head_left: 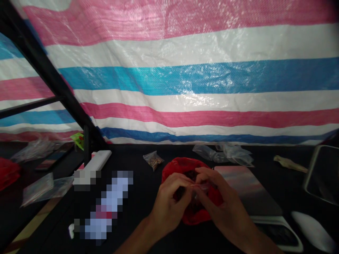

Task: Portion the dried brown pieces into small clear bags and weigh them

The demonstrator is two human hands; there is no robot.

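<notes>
A red bag (194,217) lies open on the black table, with small dark items inside that I cannot make out. Over its opening, my left hand (171,201) and my right hand (225,197) meet at the fingertips. Both pinch a small clear plastic bag (197,190), partly hidden by the fingers. Just beyond, to the left, sits a small clear bag of brown pieces (153,160).
Clear plastic bags (227,154) lie behind. On the right are a grey flat case (246,190), a phone-like device (280,233), a white mouse-shaped object (314,229) and a framed screen (323,173). A white box (96,164) and black frame (66,95) are left.
</notes>
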